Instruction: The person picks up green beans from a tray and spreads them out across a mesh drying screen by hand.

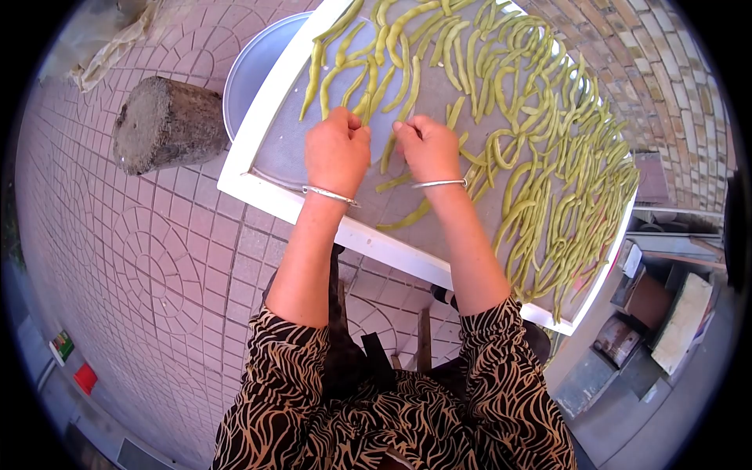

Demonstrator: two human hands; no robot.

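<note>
Long green bean pods [533,180] lie spread over a mesh screen [282,149] in a white frame [392,244]. Over the screen's left part is my left hand [338,147], its fingers pinched at the lower ends of several pods; what lies between the fingertips is too small to name. To its right, my right hand [427,149] is also closed, thumb against fingers, beside a long pod. Whatever it pinches is hidden. The two hands are a small gap apart. Each wrist wears a silver bangle.
A short log [168,125] lies on the paving at the left. Beneath the frame's upper left edge is a round grey basin [262,63]. Boxes and a metal can [616,340] stand at the lower right. A brick surface [666,70] is at the upper right.
</note>
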